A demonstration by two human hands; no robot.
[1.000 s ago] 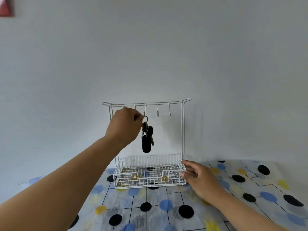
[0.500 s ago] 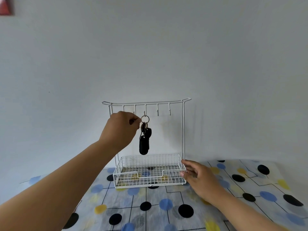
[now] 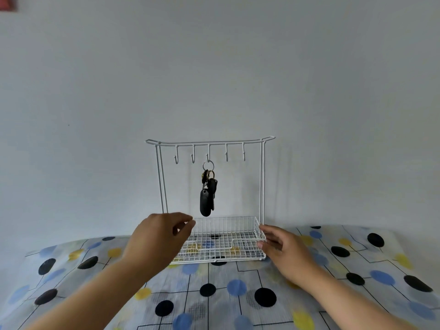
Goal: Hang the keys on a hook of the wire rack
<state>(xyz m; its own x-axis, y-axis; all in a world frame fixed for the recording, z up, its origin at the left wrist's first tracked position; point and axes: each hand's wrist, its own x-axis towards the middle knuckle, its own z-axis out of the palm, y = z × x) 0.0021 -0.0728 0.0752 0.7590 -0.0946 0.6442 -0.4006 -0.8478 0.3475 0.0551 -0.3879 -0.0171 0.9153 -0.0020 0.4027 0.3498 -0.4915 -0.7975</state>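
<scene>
A bunch of keys (image 3: 207,194) with a black fob hangs by its ring from the middle hook (image 3: 208,156) of the white wire rack (image 3: 262,177). My left hand (image 3: 159,236) is below and left of the keys, in front of the rack's basket, fingers loosely curled and holding nothing. My right hand (image 3: 282,248) rests against the right front corner of the basket (image 3: 228,252), fingers touching the wire.
The rack stands on a tablecloth (image 3: 214,296) with black, blue and yellow dots, close to a plain white wall (image 3: 214,67). Other hooks on the top bar hang bare on either side of the keys.
My left hand let go of the key ring, which now hangs on the middle hook, and dropped down to basket height. My right hand stayed at the basket's corner.
</scene>
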